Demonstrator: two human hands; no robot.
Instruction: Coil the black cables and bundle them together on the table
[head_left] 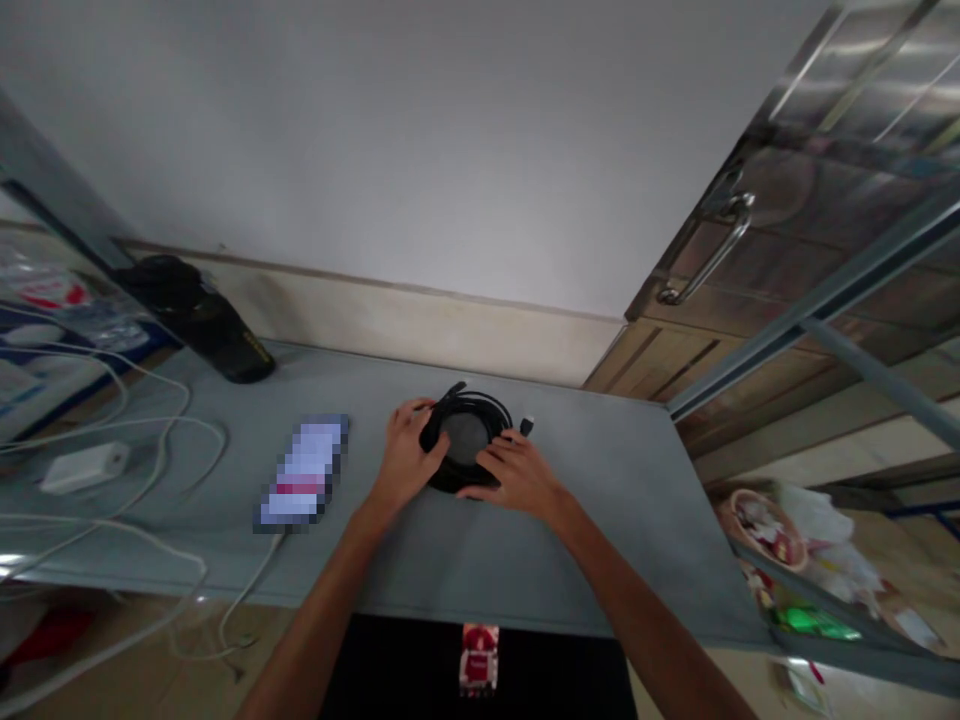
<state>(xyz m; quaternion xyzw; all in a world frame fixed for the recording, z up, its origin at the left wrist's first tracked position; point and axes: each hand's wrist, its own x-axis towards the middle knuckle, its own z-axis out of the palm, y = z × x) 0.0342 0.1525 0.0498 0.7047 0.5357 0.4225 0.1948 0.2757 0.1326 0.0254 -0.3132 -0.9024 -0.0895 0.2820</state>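
A black cable [480, 402] lies wound into a round coil on the grey tabletop [480, 560]. One plug [527, 426] pokes out at the coil's right side, and another dark cable end sticks up at its upper left. My left hand [410, 447] wraps the coil's left side, thumb on the inner edge and fingers round the outside. On the right side, my right hand [517, 470] grips the coil with its fingers bent over the loops. The grey surface shows through the middle of the ring.
Left of my hands lies a phone [304, 472] with a white cable attached. A black bottle [214, 325] stands near the wall, and a white charger [85, 468] lies among white cables. Metal bars frame the table's sides; a basket [765, 530] sits below right.
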